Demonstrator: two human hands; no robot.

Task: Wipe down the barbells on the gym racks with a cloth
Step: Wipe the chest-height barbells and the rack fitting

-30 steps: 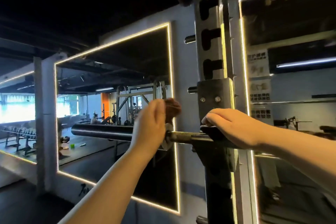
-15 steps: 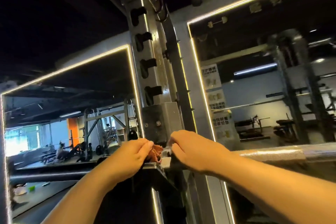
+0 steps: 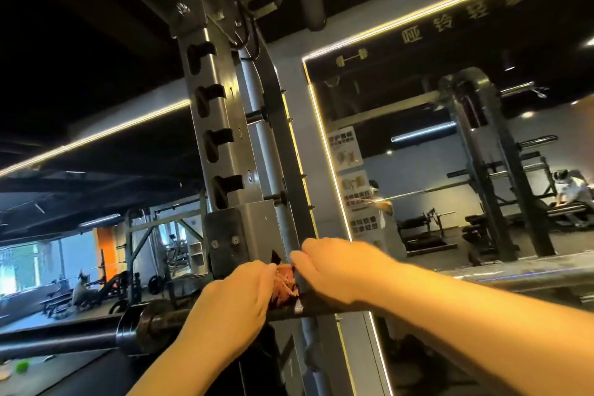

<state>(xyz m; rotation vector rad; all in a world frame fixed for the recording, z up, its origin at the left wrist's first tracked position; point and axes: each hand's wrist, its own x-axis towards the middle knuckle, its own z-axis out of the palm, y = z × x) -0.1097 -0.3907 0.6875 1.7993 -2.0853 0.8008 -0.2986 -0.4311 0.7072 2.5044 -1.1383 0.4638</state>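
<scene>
Scene: A barbell (image 3: 64,342) is shown lying across a rack upright (image 3: 221,145) in a dimly lit gym, viewed from bar height.

Barbell: The dark sleeve and its collar (image 3: 141,328) are seen to the left of the upright, and the paler shaft runs off to the right edge.

Cloth: A reddish-brown cloth (image 3: 284,283) is bunched on top of the bar, between the two hands and just in front of the upright.

Left hand: The left hand (image 3: 231,302) is laid over the bar from the near side. Its grip is curled, and the cloth is pinched at the fingertips.

Right hand: The right hand (image 3: 337,270) is set on the bar just right of the cloth, fingers bent down over it and touching the cloth's edge. The grip is closed over the bar; how far the thumb wraps beneath cannot be told.

Rack: The upright is pierced by a column of numbered slots, and a dark bracket (image 3: 225,235) with two screws is fixed just above the hands.

Background: Wall mirrors edged by a light strip (image 3: 324,151) are seen either side of the upright. Posted signs (image 3: 348,151) are stuck on the right mirror, where racks and benches are reflected.
</scene>
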